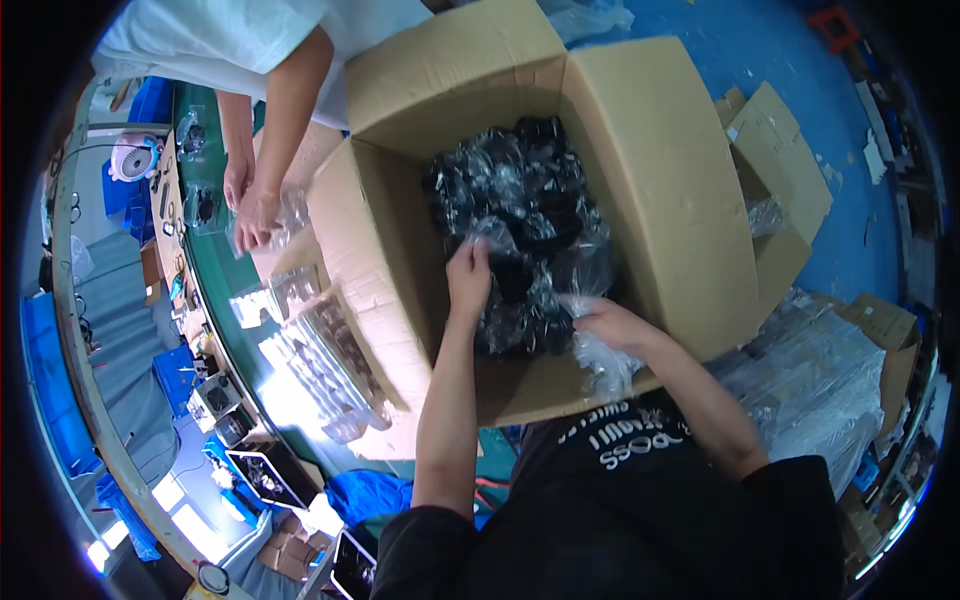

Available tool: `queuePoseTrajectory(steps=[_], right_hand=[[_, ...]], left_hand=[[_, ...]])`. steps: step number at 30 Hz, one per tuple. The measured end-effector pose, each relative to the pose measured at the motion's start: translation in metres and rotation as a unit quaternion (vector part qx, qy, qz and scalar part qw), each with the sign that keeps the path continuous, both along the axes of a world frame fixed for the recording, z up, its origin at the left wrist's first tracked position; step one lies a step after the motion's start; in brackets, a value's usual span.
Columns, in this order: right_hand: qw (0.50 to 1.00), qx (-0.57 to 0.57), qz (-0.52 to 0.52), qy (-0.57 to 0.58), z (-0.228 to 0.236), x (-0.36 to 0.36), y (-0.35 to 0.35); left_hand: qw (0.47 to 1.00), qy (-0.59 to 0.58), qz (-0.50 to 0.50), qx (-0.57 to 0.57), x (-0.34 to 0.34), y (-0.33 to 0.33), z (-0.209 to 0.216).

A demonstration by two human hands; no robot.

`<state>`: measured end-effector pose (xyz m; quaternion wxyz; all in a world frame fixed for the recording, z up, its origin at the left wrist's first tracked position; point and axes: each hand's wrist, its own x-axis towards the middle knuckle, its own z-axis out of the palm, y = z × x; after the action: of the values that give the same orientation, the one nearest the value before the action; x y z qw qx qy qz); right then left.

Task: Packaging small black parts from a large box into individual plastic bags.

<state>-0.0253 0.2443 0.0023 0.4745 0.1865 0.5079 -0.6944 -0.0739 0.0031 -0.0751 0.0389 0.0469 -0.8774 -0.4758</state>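
In front of me stands a large open cardboard box (640,150) with several black items in clear plastic bags (510,185) piled inside. My left hand (468,275) is in the box at the left of the pile, its fingers closed on the edge of a clear plastic bag (492,238) that appears to have a black item in it. Near the box's front right, my right hand (608,325) grips crumpled clear plastic bags (605,368). What the black items are, I cannot make out through the shiny plastic.
Across the box at the left, another person's hands (260,210) handle clear plastic over a green work surface (235,275). Bagged pieces (320,360) lie beside the box's left flap. Opened cartons (780,170) and a plastic-wrapped stack (810,370) are on the right.
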Motion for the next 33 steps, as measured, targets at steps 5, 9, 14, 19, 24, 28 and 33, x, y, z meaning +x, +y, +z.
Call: queuePoseTrajectory(steps=[5,9,14,19,24,28,33], right_hand=[[0.997,-0.048,-0.057,-0.002,0.002,0.007,-0.007],[0.987,-0.063,-0.145,-0.012,-0.007,0.007,-0.006],[0.978,0.038,-0.007,0.206,0.007,0.012,-0.030],[0.983,-0.056,-0.133,-0.109,0.003,0.031,-0.013],[0.998,-0.028,-0.031,-0.042,0.004,0.044,-0.010],[0.996,0.029,-0.040,0.077,0.007,0.053,-0.018],[0.986,0.074,-0.074,0.128,-0.002,0.049,-0.016]], left_hand=[[0.974,-0.070,0.159,0.144,0.022,0.001,0.044],[0.905,-0.091,0.262,0.322,0.023,0.012,0.064],[0.826,-0.129,0.227,0.499,0.036,0.019,0.061],[0.728,-0.224,0.282,0.583,0.029,0.042,0.045],[0.656,-0.123,0.126,0.734,0.040,0.043,-0.003],[0.690,-0.140,0.241,0.668,0.034,0.057,-0.004],[0.733,-0.210,0.224,0.606,0.033,0.055,-0.014]])
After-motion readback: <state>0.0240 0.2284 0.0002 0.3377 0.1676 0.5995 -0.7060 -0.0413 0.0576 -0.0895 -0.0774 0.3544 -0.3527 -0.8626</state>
